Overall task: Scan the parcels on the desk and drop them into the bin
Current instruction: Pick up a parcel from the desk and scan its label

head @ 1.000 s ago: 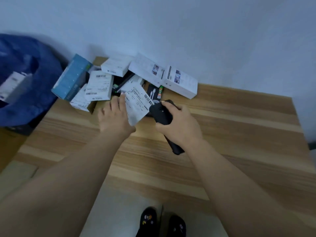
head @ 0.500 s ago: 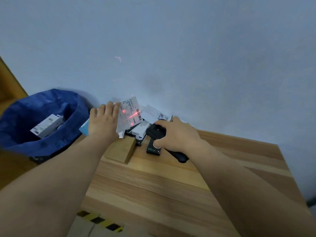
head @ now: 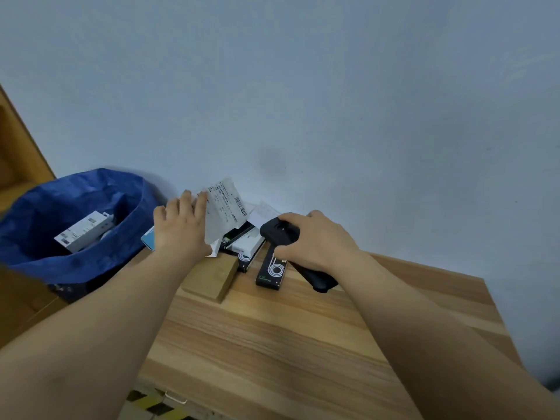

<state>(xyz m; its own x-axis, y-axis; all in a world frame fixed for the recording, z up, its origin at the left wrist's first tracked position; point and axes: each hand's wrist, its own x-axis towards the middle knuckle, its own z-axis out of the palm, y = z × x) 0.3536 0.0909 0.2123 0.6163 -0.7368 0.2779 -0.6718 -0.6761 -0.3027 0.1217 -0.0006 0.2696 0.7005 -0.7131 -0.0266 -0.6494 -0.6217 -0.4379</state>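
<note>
My left hand (head: 178,228) holds a flat white parcel (head: 225,212) with a barcode label, lifted above the pile at the desk's far left corner. My right hand (head: 315,242) grips a black handheld scanner (head: 280,230), its head pointing left toward that parcel. Under the hands lie several parcels: a white box (head: 247,245), a black box with a white loop logo (head: 271,272) and a teal box (head: 148,239) partly hidden by my left hand. The blue bag bin (head: 91,262) stands left of the desk with a white box (head: 83,231) inside.
The wooden desk (head: 288,344) runs toward me and to the right. A plain wooden block (head: 212,277) lies near the pile. A grey-blue wall stands right behind the pile. Yellow-black floor tape (head: 154,404) shows below the desk's front edge.
My left hand lifted the white parcel off the pile and tilted it up. The red scan light seen on its label half a second ago is gone. The view tilted upward.
</note>
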